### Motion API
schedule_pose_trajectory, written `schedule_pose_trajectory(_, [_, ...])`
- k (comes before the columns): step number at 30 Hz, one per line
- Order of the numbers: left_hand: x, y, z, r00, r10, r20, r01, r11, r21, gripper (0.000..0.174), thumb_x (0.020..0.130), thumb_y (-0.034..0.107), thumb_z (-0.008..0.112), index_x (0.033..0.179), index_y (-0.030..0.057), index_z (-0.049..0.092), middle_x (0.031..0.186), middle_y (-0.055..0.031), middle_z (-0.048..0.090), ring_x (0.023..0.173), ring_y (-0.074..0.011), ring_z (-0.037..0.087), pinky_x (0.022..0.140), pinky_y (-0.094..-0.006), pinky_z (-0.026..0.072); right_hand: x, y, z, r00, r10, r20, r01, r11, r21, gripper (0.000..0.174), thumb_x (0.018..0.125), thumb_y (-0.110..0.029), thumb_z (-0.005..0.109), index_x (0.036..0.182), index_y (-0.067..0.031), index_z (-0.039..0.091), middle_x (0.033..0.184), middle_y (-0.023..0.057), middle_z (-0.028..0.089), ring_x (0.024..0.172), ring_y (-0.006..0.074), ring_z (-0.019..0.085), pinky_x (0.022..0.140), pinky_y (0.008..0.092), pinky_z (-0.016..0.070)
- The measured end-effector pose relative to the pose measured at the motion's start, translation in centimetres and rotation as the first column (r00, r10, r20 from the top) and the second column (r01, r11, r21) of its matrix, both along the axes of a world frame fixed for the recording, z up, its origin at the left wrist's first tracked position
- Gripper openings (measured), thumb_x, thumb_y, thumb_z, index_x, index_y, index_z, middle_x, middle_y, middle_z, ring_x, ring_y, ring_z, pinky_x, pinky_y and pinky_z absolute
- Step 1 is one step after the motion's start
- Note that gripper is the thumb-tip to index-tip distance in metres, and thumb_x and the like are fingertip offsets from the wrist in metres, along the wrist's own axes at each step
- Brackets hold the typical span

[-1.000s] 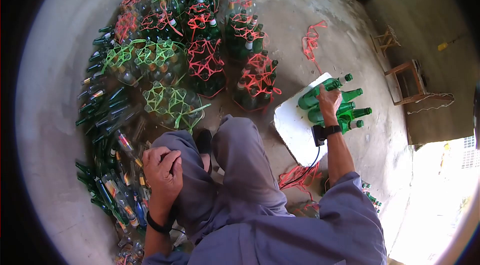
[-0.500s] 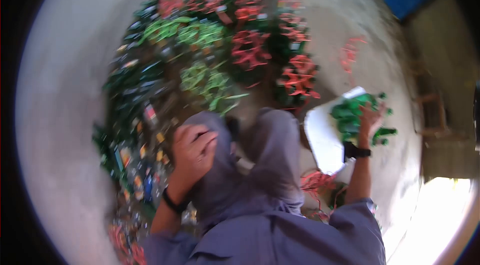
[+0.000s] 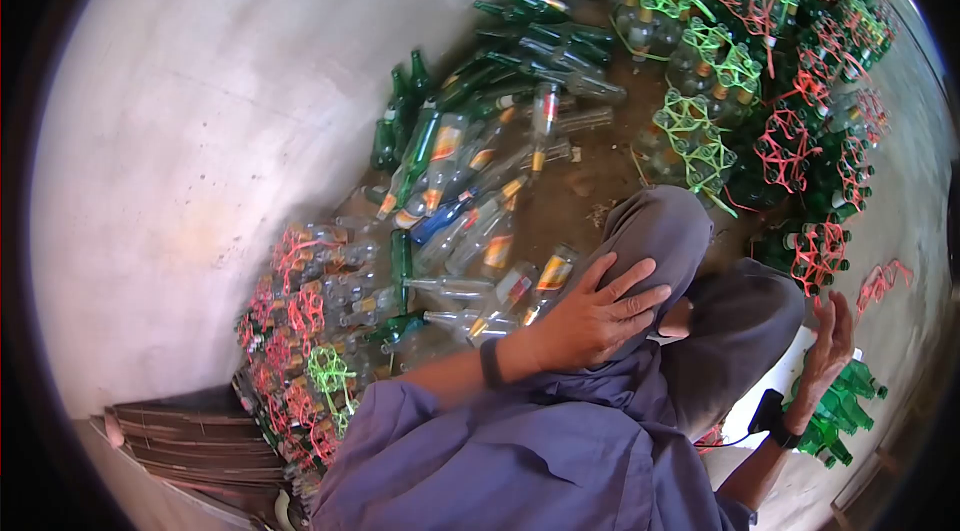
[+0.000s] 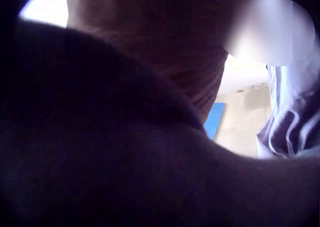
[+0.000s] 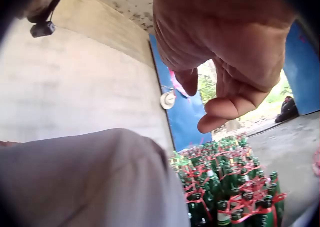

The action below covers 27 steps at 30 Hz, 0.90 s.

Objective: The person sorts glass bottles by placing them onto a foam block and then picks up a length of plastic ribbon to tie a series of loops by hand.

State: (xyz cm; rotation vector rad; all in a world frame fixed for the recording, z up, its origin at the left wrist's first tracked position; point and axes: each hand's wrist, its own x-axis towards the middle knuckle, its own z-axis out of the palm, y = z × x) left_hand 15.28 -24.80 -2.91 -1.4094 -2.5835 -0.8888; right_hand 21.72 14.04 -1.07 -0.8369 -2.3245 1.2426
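Note:
My left hand [image 3: 600, 316] rests on the knee of the grey trousers [image 3: 665, 231], fingers spread and holding nothing. Over on the right, my right hand [image 3: 826, 346] is raised beside a group of green glass bottles [image 3: 848, 401], its fingers loosely bent around nothing. These bottles lie on their sides on a white board [image 3: 745, 413], partly hidden by the forearm and leg. In the right wrist view the same hand [image 5: 225, 61] hangs in front of tied bottles on the floor. Dark cloth and skin fill most of the left wrist view.
Loose green and clear bottles [image 3: 450, 171] lie heaped along the wall. Bundles tied with green string [image 3: 695, 136] and red string [image 3: 785, 146] stand on the floor ahead. More tied bundles [image 3: 305, 306] stand at left, near stacked brown slats [image 3: 190, 446]. Red string [image 3: 885, 281] lies at right.
The head view has swung left, bringing the heap and left-hand bundles into sight. My right hand has come off the green bottles and lifted. My left hand's fingers have spread on the knee.

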Motion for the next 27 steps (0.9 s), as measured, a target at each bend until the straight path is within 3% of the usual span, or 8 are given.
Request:
schedule_pose_trajectory(1, [0.6, -0.6, 0.1, 1.0, 0.024, 0.0, -0.024, 0.999, -0.022, 0.027, 0.085, 0.018, 0.07, 0.11, 0.0111, 0.073, 0.15, -0.0012, 0.053, 0.149, -0.0308, 0.034, 0.119, -0.0583, 0.0179, -1.0, -0.3, -0.7, 0.994, 0.094, -0.054, -0.097, 0.993, -0.074, 0.041, 0.1, -0.024, 0.064, 0.134, 0.0001, 0.061, 0.119, 0.0101, 0.069, 0.104, 0.0162, 0.064, 0.092, 0.0306, 0.0496])
schedule_pose_trajectory(3, [1.2, -1.6, 0.2, 0.999, 0.039, 0.026, -0.04, 0.999, 0.021, 0.027, 0.082, 0.017, 0.07, 0.108, 0.0108, 0.073, 0.152, -0.0003, 0.05, 0.152, -0.0281, 0.028, 0.121, -0.0597, 0.0139, -2.9, -1.9, -0.8, 0.968, 0.252, -0.024, -0.252, 0.968, -0.015, 0.039, 0.1, -0.021, 0.065, 0.134, -0.001, 0.061, 0.12, 0.0112, 0.067, 0.107, 0.0168, 0.062, 0.097, 0.0328, 0.0482])
schedule_pose_trajectory(7, [0.6, -2.2, -0.7, 0.996, 0.048, 0.081, -0.046, 0.999, -0.029, 0.026, 0.083, 0.017, 0.07, 0.108, 0.0119, 0.073, 0.152, 0.0014, 0.051, 0.153, -0.0277, 0.026, 0.121, -0.0587, 0.014, -4.7, -3.4, -0.5, 0.874, 0.377, 0.307, -0.42, 0.904, 0.085, 0.044, 0.095, -0.022, 0.071, 0.132, -0.0001, 0.062, 0.122, 0.0137, 0.067, 0.113, 0.0243, 0.06, 0.1, 0.0363, 0.0458])
schedule_pose_trajectory(10, [-0.4, -2.4, -1.2, 0.985, 0.048, 0.164, -0.054, 0.998, 0.031, 0.025, 0.084, 0.017, 0.07, 0.108, 0.0135, 0.074, 0.152, 0.0037, 0.051, 0.152, -0.0274, 0.027, 0.12, -0.0589, 0.0161, -5.3, -2.1, -1.3, 0.819, 0.467, 0.332, -0.53, 0.839, 0.128, 0.043, 0.094, -0.023, 0.07, 0.129, 0.0005, 0.063, 0.124, 0.0164, 0.067, 0.116, 0.0277, 0.062, 0.102, 0.038, 0.0449])
schedule_pose_trajectory(14, [-0.4, -2.8, -1.5, 0.978, 0.033, 0.207, -0.039, 0.999, 0.023, 0.027, 0.082, 0.019, 0.071, 0.109, 0.0132, 0.074, 0.152, 0.0034, 0.05, 0.152, -0.0269, 0.027, 0.118, -0.0602, 0.0167, -7.0, -3.0, -0.7, 0.789, 0.445, 0.423, -0.526, 0.846, 0.091, 0.033, 0.089, -0.009, 0.068, 0.118, 0.0043, 0.065, 0.115, 0.0199, 0.067, 0.108, 0.0333, 0.062, 0.1, 0.0406, 0.0454])
schedule_pose_trajectory(16, [-0.2, -2.6, -1.6, 0.974, 0.044, 0.221, -0.049, 0.999, 0.018, 0.03, 0.08, 0.019, 0.071, 0.109, 0.0111, 0.074, 0.153, 0.0014, 0.049, 0.153, -0.027, 0.025, 0.118, -0.061, 0.015, -7.6, -2.9, -0.5, 0.763, 0.457, 0.458, -0.537, 0.842, 0.056, 0.032, 0.089, -0.01, 0.067, 0.118, 0.0045, 0.065, 0.114, 0.0201, 0.067, 0.107, 0.0341, 0.063, 0.099, 0.0413, 0.0457])
schedule_pose_trajectory(18, [-0.1, -2.7, -1.2, 0.979, 0.088, 0.185, -0.085, 0.996, -0.024, 0.028, 0.08, 0.018, 0.071, 0.107, 0.0127, 0.075, 0.152, 0.0033, 0.05, 0.152, -0.0261, 0.027, 0.116, -0.0614, 0.0182, -8.1, -2.6, -1.2, 0.742, 0.442, 0.504, -0.559, 0.822, 0.103, 0.031, 0.091, -0.011, 0.065, 0.118, 0.0047, 0.065, 0.113, 0.0211, 0.067, 0.107, 0.0364, 0.064, 0.098, 0.043, 0.0465])
schedule_pose_trajectory(27, [2.0, -3.7, 0.2, 0.935, 0.349, 0.067, -0.338, 0.932, -0.133, 0.023, 0.081, 0.02, 0.072, 0.103, 0.0195, 0.077, 0.147, 0.0059, 0.055, 0.15, -0.025, 0.031, 0.111, -0.0607, 0.0245, -9.2, -2.0, -2.5, 0.696, 0.489, 0.526, -0.583, 0.812, 0.017, 0.03, 0.094, -0.014, 0.062, 0.118, 0.0038, 0.067, 0.115, 0.0196, 0.069, 0.108, 0.0348, 0.064, 0.099, 0.0418, 0.0461])
